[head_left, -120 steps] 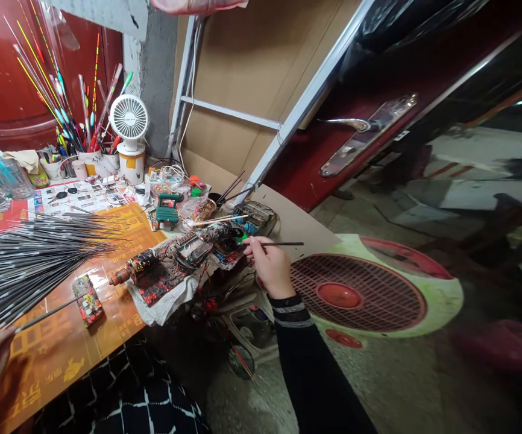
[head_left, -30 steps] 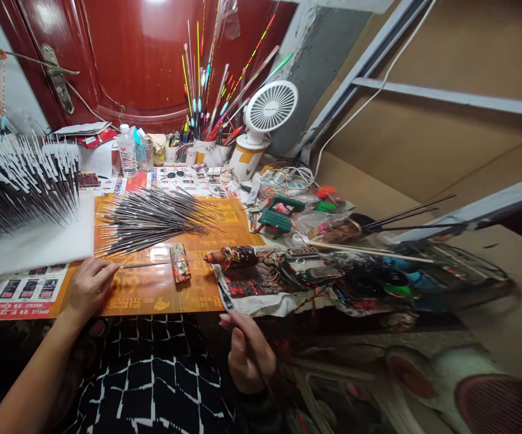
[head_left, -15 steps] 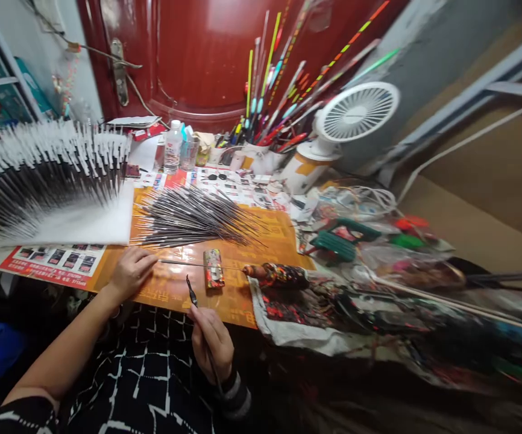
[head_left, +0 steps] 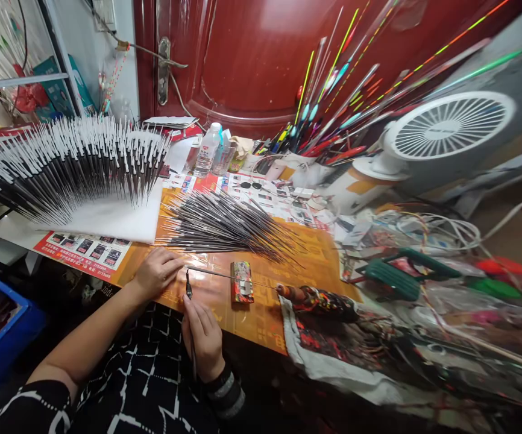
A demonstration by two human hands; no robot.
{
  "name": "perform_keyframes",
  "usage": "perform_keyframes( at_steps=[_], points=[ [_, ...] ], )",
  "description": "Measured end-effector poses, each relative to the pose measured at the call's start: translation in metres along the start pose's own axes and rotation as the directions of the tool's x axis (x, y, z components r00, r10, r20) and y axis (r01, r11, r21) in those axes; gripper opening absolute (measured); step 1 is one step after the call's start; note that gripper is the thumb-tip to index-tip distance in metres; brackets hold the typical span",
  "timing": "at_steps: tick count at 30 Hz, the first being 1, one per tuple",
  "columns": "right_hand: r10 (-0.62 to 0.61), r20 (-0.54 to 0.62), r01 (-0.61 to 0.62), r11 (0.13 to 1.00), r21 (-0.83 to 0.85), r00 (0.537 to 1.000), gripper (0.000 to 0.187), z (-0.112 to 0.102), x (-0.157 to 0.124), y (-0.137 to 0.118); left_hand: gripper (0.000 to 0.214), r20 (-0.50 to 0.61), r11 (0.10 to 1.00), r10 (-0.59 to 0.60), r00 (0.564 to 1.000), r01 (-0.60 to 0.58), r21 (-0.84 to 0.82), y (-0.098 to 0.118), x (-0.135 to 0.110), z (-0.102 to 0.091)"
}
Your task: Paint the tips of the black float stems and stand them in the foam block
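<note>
My left hand (head_left: 159, 274) rests at the table's front edge, fingertips closed on the left end of a thin dark rod (head_left: 213, 273). The rod runs level to the right, across a paint-splattered block (head_left: 242, 296), to the tip of a paint-stained, handle-shaped tool (head_left: 319, 301). A slim pen-like brush (head_left: 189, 288) with a dark, bent tip is pinched in my right hand (head_left: 203, 337). Its tip points up, close to the rod beside my left fingertips; contact is not clear. Behind lies a pile of similar dark rods (head_left: 229, 226).
Many white-tipped dark rods (head_left: 98, 175) stand in a white foam slab (head_left: 138, 223) at left. A bottle (head_left: 207, 150), a fan (head_left: 453, 126) and upright coloured sticks are at the back. A stained cloth (head_left: 346, 361), a green-handled tool (head_left: 392, 280) and cables crowd the right.
My right hand has brought the brush left and up, nearer the rod and my left fingertips. The camera has turned left, so the scene sits further right. My left hand keeps the rod's end.
</note>
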State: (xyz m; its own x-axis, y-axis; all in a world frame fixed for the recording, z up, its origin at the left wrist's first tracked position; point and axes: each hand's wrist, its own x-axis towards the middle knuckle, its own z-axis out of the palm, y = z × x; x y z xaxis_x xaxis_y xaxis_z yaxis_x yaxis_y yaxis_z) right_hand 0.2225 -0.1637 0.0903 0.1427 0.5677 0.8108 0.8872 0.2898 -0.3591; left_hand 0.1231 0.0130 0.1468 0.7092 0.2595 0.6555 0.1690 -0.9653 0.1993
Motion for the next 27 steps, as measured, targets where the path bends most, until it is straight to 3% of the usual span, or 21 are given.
perform_keyframes(
  at_steps=[27],
  points=[
    [0.011, 0.025, -0.009, 0.997, -0.076, 1.0, 0.063, 0.0013, -0.0024, -0.0005, 0.023, 0.004, 1.0, 0.019, 1.0, -0.019, 0.008, 0.0015, 0.0008, -0.0025]
  ],
)
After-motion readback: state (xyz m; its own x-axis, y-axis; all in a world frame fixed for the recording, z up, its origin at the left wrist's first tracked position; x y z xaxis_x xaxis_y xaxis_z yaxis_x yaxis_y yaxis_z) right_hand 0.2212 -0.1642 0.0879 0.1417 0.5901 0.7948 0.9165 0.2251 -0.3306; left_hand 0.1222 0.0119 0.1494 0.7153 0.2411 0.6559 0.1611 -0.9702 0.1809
